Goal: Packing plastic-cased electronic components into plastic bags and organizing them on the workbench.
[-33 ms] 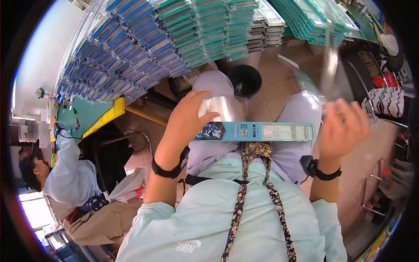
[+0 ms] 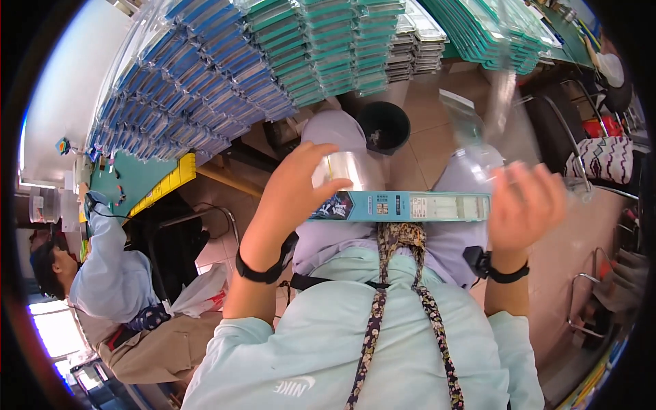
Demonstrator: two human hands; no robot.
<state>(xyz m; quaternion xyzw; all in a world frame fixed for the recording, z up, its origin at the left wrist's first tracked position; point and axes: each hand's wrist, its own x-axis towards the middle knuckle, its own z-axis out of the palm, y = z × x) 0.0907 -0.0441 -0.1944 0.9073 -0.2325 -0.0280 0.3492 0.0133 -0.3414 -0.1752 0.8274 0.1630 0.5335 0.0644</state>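
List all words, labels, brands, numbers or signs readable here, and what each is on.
Shirt: pale lettering with a curved mark, left unquoted.
Blue box: printed lettering and a white label, too small to read.
Stacked packs: none readable.

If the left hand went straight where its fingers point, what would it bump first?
Probably the lilac-trousered knee, next in line past the left hand in this picture. Depth is unclear, so the hand might pass above it.
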